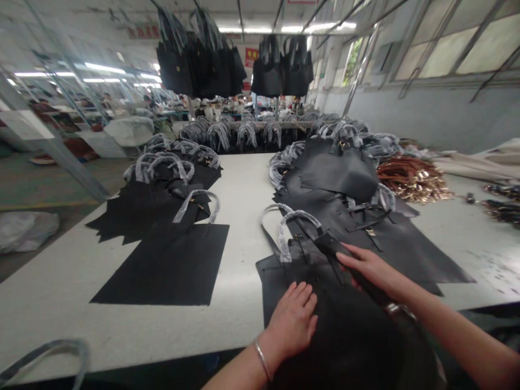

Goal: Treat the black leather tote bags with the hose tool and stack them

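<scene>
Head view, one moment at the bag bench.

- Bench [244, 184]: long pale top running from near to far, covered with black bags on both sides and a bare strip down the middle.
- Near bag [349, 336]: black leather tote lying flat at the near edge, right of centre, partly overhanging toward the person. Its wrapped handles [284, 227] point to the far side; the clear film is presumably there to guard them from scuffs.
- Left hand [293, 319]: palm down on the near bag's panel, fingers released and spread flat, grasping nothing. Judgement: the flat palm pins the panel so it lies smooth. A thin bangle [263, 360] sits on the wrist.
- Right hand [371, 268]: resting just right of the left hand, fingers stretched along a black strap [331, 246] that crosses the top of the near bag. The thumb is hidden, so I cannot tell whether the strap is pinched or only pressed.
- Flat bag [166, 265]: left of the centre strip, laid out on its own, handles on the far side, well apart from both hands.
- Left pile [150, 200]: overlapping black bags beyond the flat bag, fanned so each set of handles shows.
- Right pile [365, 216]: similar overlapped bags beyond the near bag, touching its far edge.
- Brown straps [410, 179]: heap with gold-coloured fittings, far right on the bench.
- Hanging bags [203, 59]: black clusters overhead at the far end, kept off the bench.
</scene>
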Tool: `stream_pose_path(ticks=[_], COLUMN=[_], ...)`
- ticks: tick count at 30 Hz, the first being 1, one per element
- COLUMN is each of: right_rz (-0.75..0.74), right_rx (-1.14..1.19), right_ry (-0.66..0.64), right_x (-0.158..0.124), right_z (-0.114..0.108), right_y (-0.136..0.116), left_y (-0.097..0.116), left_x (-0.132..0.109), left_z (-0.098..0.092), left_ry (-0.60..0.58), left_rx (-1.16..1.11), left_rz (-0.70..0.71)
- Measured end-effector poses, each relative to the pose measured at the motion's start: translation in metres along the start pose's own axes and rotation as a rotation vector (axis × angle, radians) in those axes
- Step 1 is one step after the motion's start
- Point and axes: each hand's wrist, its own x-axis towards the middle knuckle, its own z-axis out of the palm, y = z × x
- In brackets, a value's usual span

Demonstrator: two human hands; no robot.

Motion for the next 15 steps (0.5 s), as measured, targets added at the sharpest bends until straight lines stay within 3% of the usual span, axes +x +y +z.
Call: stream_pose_path(ticks=[3,6,10,15], right_rz=[0.064,0.192,0.244,0.086], right_rx=[0.002,0.017,0.063,0.088], right_ry=[-0.022,-0.117,-0.166,0.019], right_x=[-0.015,-0.035,-0.036,-0.003], right_z=[-0.033,-0.050,-0.037,-0.022], right_y=[0.011,0.032,0.046,0.027], left_y=[0.002,0.002,0.002,0.004], left_x=[-0.006,-0.008,-0.005,-0.004], left_z=[0.001,0.004,0.003,0.002], left_ry=[0.005,0.009,-0.005,-0.022], left_rx=[-0.011,-0.030,-0.029,0.018], left_rz=[-0.002,-0.010,-0.004,-0.009])
